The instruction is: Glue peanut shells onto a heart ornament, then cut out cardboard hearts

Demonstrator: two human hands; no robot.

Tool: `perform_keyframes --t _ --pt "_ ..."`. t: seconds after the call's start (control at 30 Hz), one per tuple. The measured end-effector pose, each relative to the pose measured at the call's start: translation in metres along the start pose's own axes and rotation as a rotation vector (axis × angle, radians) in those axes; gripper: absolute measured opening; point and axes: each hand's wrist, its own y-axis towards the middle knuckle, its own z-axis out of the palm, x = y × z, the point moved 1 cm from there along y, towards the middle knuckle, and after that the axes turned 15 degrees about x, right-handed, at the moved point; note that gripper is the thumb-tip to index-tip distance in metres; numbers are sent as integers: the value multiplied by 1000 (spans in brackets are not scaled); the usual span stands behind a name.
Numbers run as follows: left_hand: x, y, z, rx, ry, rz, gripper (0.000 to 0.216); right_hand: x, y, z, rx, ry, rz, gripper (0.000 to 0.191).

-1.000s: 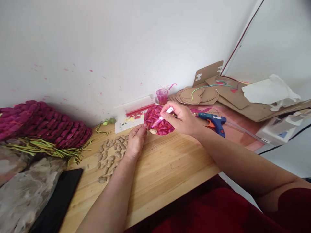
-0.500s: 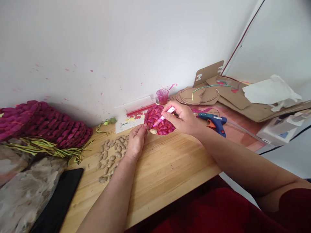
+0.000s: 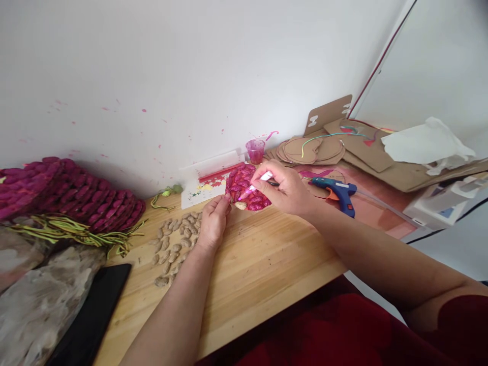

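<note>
My left hand point(image 3: 214, 219) pinches the left edge of a flat piece covered in magenta-painted peanuts point(image 3: 239, 179). In my right hand point(image 3: 284, 189) is a slim paintbrush point(image 3: 263, 179) with a white handle and a pink end. Its tip meets the lower part of the piece, beside one unpainted, pale peanut point(image 3: 240, 206). My right fingers cover the piece's right side. Behind it, against the wall, stands a clear cup of pink paint point(image 3: 255, 151).
Loose peanuts point(image 3: 177, 247) lie left of my left hand. Painted pieces point(image 3: 76, 195) are stacked at far left beside yellow-green cords point(image 3: 76, 229). A blue glue gun point(image 3: 339, 192) rests at right, near cardboard cutouts point(image 3: 305, 148). A sheet with small stars point(image 3: 190, 195) lies behind.
My right hand and the paintbrush have shifted slightly left and down over the painted peanuts. My left hand keeps its hold on the edge, nearly still.
</note>
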Motion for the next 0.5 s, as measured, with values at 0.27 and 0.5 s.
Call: perform_keyframes --t 0.27,0.5 --pt "-1 0 1 5 15 -10 44 0 0 -1 33 3 -34 11" --pt "-2 -2 1 3 58 -14 44 0 0 -2 -1 11 -10 11"
